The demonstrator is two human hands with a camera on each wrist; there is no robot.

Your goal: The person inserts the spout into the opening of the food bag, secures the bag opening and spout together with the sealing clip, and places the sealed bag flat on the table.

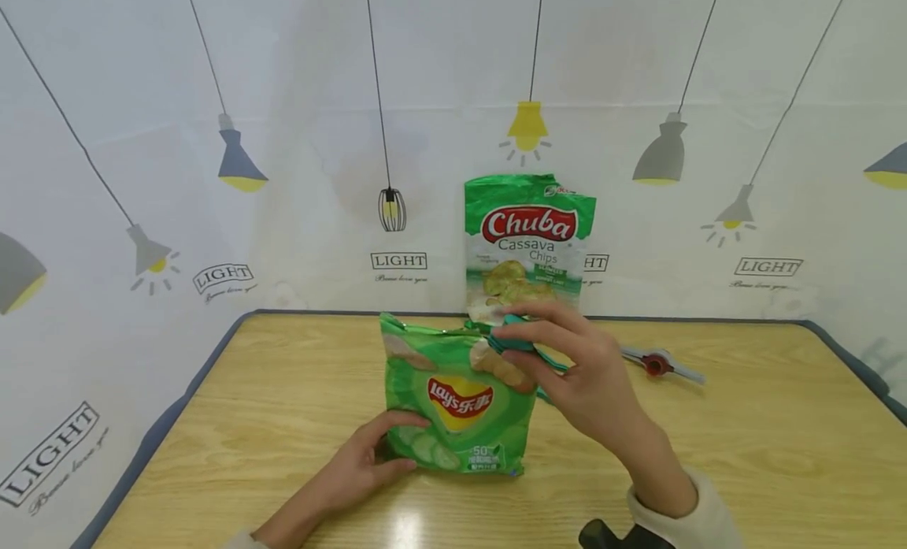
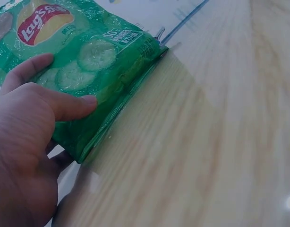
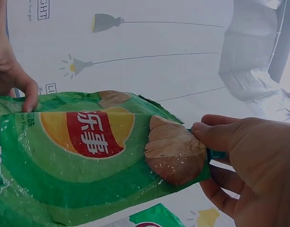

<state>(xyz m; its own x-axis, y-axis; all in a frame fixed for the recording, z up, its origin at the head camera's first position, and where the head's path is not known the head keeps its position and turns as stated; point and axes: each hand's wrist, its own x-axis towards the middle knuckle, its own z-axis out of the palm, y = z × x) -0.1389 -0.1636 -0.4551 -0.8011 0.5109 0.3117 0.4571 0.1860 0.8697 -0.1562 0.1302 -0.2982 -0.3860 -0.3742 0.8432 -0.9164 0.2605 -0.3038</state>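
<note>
A green Lay's chip bag [image 1: 460, 446] stands upright on the table, its front facing me. At its lower left corner my left hand [image 1: 354, 466] grips it, with the thumb over the front in the left wrist view. My right hand [image 1: 598, 368] is at the bag's top right corner and pinches a teal plastic piece [image 1: 520, 344] there. Thin teal parts show behind the hand. In the right wrist view, thumb and fingers close at the bag's corner, with a bit of teal between them; most of that piece is hidden.
Behind, a torn-topped Chuba cassava chips bag [image 1: 524, 250] leans against the white printed backdrop [image 1: 312, 139]. A grey tool with a red round centre [image 1: 657, 364] lies on the wooden table [image 1: 765, 439], right of my right hand. A black object [image 1: 616, 536] shows at the bottom edge.
</note>
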